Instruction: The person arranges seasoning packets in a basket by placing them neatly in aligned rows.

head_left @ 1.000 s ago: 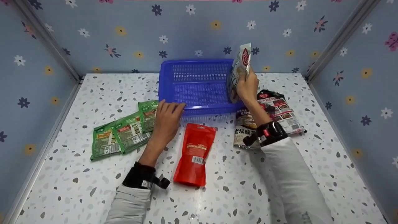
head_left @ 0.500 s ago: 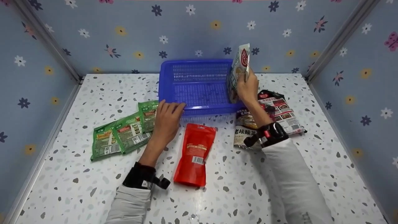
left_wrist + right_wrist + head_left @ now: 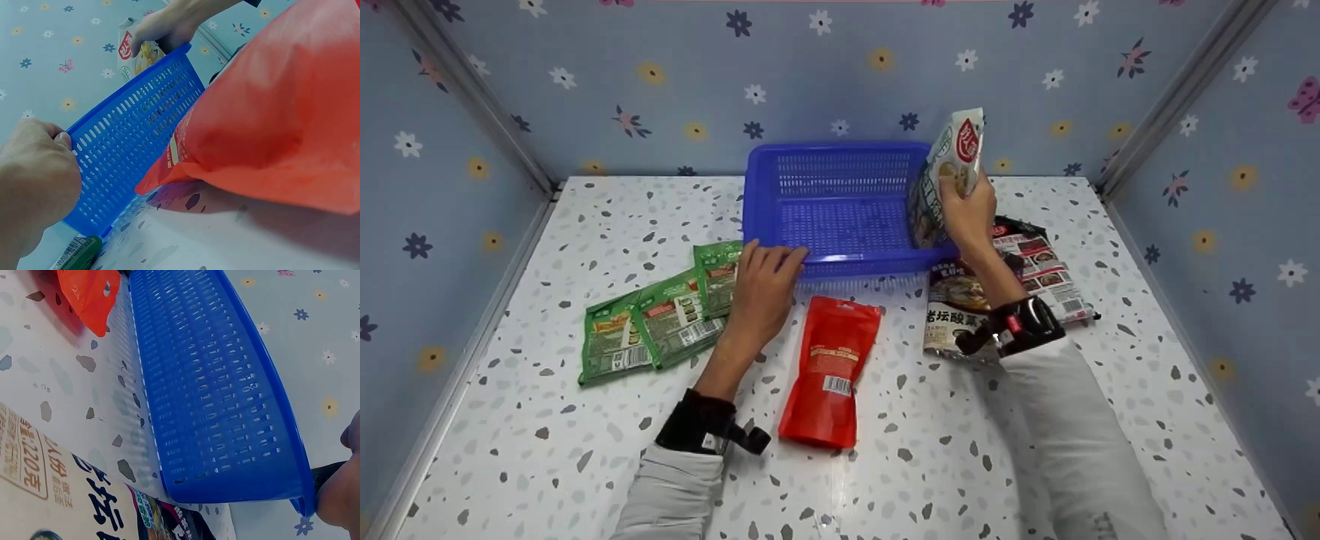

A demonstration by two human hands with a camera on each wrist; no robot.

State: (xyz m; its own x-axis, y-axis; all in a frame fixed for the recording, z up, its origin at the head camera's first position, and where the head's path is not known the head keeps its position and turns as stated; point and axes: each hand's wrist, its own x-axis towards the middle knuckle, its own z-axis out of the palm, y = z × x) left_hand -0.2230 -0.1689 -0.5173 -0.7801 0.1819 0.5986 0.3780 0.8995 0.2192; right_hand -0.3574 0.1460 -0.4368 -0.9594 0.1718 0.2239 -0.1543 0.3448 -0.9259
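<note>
A blue plastic basket [image 3: 847, 259] with slotted walls stands against the back wall. At its front-left corner my left hand [image 3: 763, 296] grips the rim, thumb outside in the left wrist view. My right hand [image 3: 971, 217] holds a pale food packet [image 3: 931, 196] with a red logo, upright and leaning right inside the basket's right end. The hand hides part of the packet. In the right wrist view only a piece of the right hand [image 3: 343, 492] shows, beside the basket's rim.
A red pouch [image 3: 826, 375] lies in front of the basket. Several green packets [image 3: 619, 337] overlap at the left. Beneath my right forearm lie a dark-and-beige noodle packet [image 3: 952, 304] and a black-and-white packet [image 3: 1046, 274]. Flowered walls bound the speckled table [image 3: 930, 465].
My right hand has shifted slightly right with the pale packet, whose top now leans more to the right. The left hand and the basket have stayed in place.
</note>
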